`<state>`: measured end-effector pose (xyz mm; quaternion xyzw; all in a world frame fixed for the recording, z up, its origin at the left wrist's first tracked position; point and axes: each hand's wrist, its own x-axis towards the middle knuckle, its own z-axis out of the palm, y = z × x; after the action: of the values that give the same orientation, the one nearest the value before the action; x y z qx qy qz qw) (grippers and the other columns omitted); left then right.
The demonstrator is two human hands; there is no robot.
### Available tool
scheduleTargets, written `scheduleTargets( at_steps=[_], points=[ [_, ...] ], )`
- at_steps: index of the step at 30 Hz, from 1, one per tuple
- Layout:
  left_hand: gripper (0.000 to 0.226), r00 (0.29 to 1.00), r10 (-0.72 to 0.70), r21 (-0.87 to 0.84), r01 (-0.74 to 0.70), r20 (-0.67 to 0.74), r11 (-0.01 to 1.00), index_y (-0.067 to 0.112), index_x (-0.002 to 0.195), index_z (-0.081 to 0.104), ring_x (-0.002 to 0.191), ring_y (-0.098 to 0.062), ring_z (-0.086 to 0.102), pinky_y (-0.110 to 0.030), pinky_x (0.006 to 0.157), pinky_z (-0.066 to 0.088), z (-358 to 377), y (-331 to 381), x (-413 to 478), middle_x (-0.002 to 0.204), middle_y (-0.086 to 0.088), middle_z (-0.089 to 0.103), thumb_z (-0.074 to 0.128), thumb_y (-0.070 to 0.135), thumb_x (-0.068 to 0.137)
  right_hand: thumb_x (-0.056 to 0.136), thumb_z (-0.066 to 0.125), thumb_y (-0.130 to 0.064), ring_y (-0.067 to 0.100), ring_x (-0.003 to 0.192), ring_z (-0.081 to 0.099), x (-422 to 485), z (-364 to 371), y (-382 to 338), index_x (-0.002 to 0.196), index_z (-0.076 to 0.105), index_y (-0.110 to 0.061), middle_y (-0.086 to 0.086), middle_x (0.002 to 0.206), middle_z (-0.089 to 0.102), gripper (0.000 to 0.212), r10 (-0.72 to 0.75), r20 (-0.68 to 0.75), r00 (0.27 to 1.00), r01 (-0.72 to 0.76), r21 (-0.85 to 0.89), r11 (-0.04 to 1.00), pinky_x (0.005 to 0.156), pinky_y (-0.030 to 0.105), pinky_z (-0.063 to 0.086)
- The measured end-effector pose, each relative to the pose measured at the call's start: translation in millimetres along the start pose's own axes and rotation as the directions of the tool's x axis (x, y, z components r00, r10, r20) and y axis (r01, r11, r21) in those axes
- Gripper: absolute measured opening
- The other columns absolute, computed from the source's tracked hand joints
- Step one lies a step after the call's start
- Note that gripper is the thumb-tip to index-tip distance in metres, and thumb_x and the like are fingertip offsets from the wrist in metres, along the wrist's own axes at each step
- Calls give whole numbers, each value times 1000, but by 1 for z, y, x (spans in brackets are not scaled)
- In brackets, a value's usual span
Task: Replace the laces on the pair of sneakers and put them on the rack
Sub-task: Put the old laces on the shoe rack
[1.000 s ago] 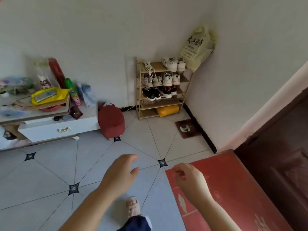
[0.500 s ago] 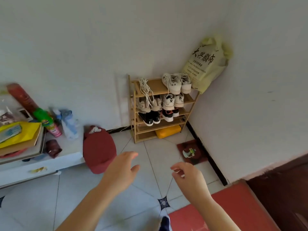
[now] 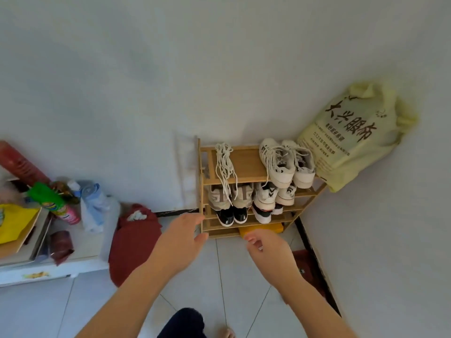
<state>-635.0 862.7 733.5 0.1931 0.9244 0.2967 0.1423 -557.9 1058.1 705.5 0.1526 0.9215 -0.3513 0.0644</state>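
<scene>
A small wooden shoe rack [image 3: 251,178] stands in the room's corner. On its top shelf, at the right, sits a pair of white laced sneakers [image 3: 286,163]. A bundle of loose white laces [image 3: 225,164] lies at the left of that shelf and hangs over its front edge. Lower shelves hold several more shoes. My left hand [image 3: 181,240] reaches forward with relaxed fingers, just short of the rack's lower left post. My right hand [image 3: 269,252] hovers in front of the bottom shelf, fingers loosely curled, holding nothing.
A pale yellow printed bag [image 3: 358,135] leans in the corner beside the rack. A dark red bag [image 3: 133,242] sits on the floor left of the rack. A low white cabinet [image 3: 48,264] at the left carries bottles and clutter. A small mat [image 3: 305,264] lies by the right wall.
The view has closed in on the rack, which now looms larger. Both hands have travelled forward with it and are now close to the rack's lower shelves.
</scene>
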Motion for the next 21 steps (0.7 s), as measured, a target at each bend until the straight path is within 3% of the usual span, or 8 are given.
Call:
scheduleTargets(
  at_steps=[5,8,14,17,21],
  points=[
    [43,999,-30,-14,31,30,999,19,133,43,120,-13,44,-21,97,30,-2,-8,79,130,0,49,50,25,92,90,52,-21,1,85,52,84,-14,-1,107,62,-27,-13,99,57,20,-31,16,999,32,-39,999,70,7,38],
    [38,999,-10,-16,10,50,1000,19,128,47,113,-14,47,-23,93,35,-3,-19,132,124,0,52,50,24,91,90,53,-19,3,85,54,135,-17,-5,105,64,-25,-9,100,61,19,-1,-6,1000,1,-25,1000,76,16,43],
    [31,994,31,-1,-31,103,1000,15,122,51,113,-17,48,-21,90,33,-7,-41,232,120,0,54,50,21,92,90,52,-19,6,89,56,235,-18,-18,106,65,-24,-8,102,63,21,67,-8,998,-68,-17,998,76,19,42],
    [37,992,10,5,-11,125,1000,17,129,47,117,-18,46,-25,94,34,-3,-45,271,127,0,51,49,23,92,90,52,-19,7,87,56,270,-16,-20,104,64,-24,-7,101,63,18,74,9,997,-74,-18,997,79,24,45],
    [39,992,-52,0,52,111,999,19,131,45,119,-18,46,-29,97,36,11,-48,320,130,-2,50,46,24,92,88,52,-16,4,85,56,310,-11,-18,104,63,-26,-8,99,63,21,80,30,996,-80,-6,997,74,18,42]
  ],
)
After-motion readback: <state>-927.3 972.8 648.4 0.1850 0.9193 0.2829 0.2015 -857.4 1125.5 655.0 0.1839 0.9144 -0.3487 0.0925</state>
